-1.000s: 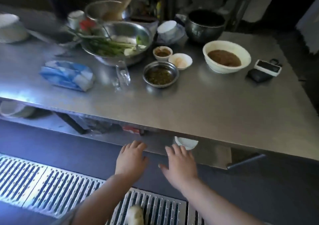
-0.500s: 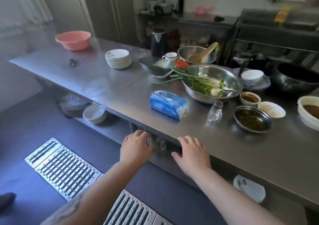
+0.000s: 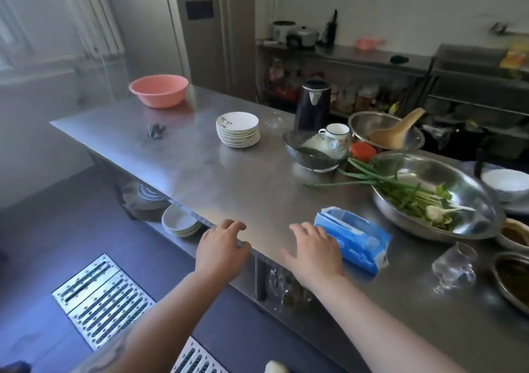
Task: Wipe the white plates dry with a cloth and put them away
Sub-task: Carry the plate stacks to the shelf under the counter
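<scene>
Two empty hands, left (image 3: 220,251) and right (image 3: 312,251), over brushed-steel table (image 3: 229,181); glossy round plates (image 3: 238,129), perhaps ceramic.

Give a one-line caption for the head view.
Both empty hands, left and right, hover at the steel counter edge; white plates stacked beyond.

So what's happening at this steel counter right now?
A person stands at a steel counter crowded with bowls and greens. Both hands are empty: the left hand rests at the counter's near edge, the right hand lies on top, touching a blue pack of tissues. The stack of white plates sits untouched further back, and no cloth is in hand.
</scene>
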The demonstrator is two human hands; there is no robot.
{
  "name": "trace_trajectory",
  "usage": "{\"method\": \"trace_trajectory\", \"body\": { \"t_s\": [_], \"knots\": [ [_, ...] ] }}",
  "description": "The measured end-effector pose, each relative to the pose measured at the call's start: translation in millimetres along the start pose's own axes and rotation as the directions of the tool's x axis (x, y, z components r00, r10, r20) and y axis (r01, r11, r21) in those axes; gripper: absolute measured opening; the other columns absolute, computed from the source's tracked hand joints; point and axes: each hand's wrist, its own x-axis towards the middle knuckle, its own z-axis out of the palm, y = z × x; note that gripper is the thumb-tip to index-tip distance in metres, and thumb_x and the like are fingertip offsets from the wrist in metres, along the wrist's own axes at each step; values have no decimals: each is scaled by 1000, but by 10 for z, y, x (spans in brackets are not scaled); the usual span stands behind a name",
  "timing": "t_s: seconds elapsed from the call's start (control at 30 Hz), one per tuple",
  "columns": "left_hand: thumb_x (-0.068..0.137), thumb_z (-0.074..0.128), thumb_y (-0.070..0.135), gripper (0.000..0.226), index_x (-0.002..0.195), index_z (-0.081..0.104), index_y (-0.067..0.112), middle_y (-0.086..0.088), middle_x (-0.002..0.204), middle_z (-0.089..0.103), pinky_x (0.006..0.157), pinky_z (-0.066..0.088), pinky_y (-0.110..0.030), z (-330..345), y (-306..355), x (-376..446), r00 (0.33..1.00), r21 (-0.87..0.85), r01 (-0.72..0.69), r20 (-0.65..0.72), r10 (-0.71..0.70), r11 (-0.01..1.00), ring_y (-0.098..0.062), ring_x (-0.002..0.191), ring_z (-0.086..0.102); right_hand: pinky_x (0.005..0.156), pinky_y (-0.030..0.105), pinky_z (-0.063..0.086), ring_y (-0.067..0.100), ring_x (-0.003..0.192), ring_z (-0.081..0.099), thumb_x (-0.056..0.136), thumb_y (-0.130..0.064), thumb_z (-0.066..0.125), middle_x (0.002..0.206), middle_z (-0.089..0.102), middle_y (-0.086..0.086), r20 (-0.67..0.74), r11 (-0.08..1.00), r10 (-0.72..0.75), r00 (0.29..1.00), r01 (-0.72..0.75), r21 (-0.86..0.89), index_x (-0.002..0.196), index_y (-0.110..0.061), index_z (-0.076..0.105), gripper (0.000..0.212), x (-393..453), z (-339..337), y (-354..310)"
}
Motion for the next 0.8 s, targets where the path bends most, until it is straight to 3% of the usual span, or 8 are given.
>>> {"method": "trace_trajectory", "body": {
  "t_s": [0.27, 0.43, 0.63, 0.8],
  "knots": [
    [94, 51, 31, 40, 134, 53, 31, 11, 142, 49, 99, 39, -30, -127, -419, 1187, 997, 25, 66, -42, -65, 997, -16, 122, 49, 102, 35, 35, 20, 129, 40, 94, -50, 47, 139, 45, -3, 11, 997, -74, 997, 74, -3, 139, -27, 40, 51, 1350, 90, -301],
    [94, 51, 30, 40, 133, 54, 30, 11, 143, 48, 100, 38, -29, -256, -735, 1736, 991, -47, 122, -56, -125, 991, -16, 123, 49, 99, 34, 35, 21, 128, 40, 92, -49, 49, 137, 47, -4, 10, 997, -71, 997, 72, -10, 139, -27, 40, 52, 2038, 158, -649],
    [92, 52, 29, 39, 131, 56, 29, 9, 140, 50, 95, 41, -31, -405, -1356, 2439, 988, -147, 142, -42, -149, 979, -20, 111, 56, 99, 35, 37, 20, 129, 39, 92, -49, 49, 137, 47, -5, -19, 1000, -6, 1000, 6, 24, 138, -28, 41, 51, 2758, 324, -1200],
    [91, 55, 28, 39, 131, 57, 29, 8, 139, 51, 97, 44, -33, -681, -1843, 3143, 1000, -156, 19, -4, -19, 988, -19, 113, 57, 98, 34, 38, 19, 128, 39, 93, -48, 49, 136, 47, -7, -83, 982, 168, 982, -159, 98, 138, -29, 40, 50, 3267, 424, -1694]
  ]
}}
